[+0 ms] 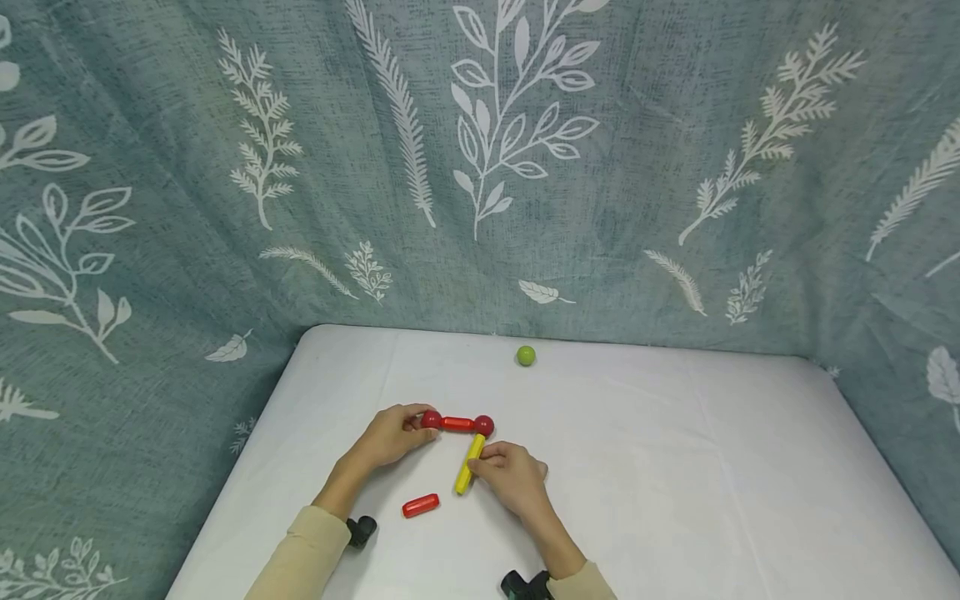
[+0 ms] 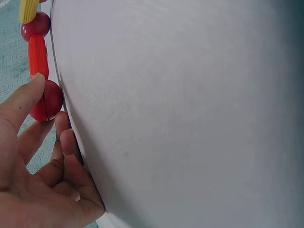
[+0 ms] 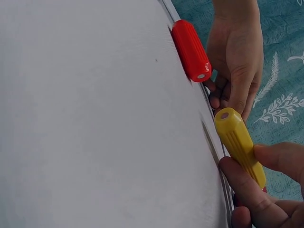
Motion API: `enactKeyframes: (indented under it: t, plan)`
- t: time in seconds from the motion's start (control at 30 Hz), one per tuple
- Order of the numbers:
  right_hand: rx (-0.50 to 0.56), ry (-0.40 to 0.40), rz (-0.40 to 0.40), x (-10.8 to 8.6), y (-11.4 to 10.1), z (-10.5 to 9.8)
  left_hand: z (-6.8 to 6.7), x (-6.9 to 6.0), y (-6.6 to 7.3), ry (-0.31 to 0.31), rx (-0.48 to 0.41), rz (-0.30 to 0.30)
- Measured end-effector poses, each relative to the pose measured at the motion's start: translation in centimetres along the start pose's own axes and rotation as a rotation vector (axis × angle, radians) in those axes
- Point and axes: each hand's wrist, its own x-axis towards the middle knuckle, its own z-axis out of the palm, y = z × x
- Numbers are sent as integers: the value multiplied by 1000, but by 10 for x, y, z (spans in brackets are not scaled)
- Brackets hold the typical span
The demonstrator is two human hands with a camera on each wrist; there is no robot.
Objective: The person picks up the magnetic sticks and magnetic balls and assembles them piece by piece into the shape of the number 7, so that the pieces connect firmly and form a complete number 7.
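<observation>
My left hand (image 1: 386, 437) pinches a red ball (image 2: 47, 100) between thumb and fingers. A short red rod (image 1: 457, 424) joins that ball to a second red ball (image 1: 484, 426) on its right. From the second ball a yellow ribbed rod (image 1: 469, 465) slants down toward me, one end touching the ball. My right hand (image 1: 513, 479) pinches this yellow rod (image 3: 240, 145) between thumb and index finger. A small metal disc shows in the rod's free end in the right wrist view. Both hands are low over the white table.
A loose red rod (image 1: 421, 505) lies on the white table (image 1: 675, 483) between the forearms. Near the far edge sits a green ball (image 1: 526, 356). A patterned blue-green curtain (image 1: 622, 208) hangs behind the table and along its sides.
</observation>
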Motion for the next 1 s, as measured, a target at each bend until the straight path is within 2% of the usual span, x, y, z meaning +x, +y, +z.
enactKeyframes:
  t: [0.2, 0.43, 1.0]
  plan:
    - [-35, 7, 0, 2, -2, -1, 0, 2, -1, 4, 6, 13]
    - [-28, 15, 6, 3, -2, -1, -1, 2, 0, -3, 7, 30]
    - [-48, 54, 15, 4, 0, 4, -1, 1, -1, 1, 20, 10]
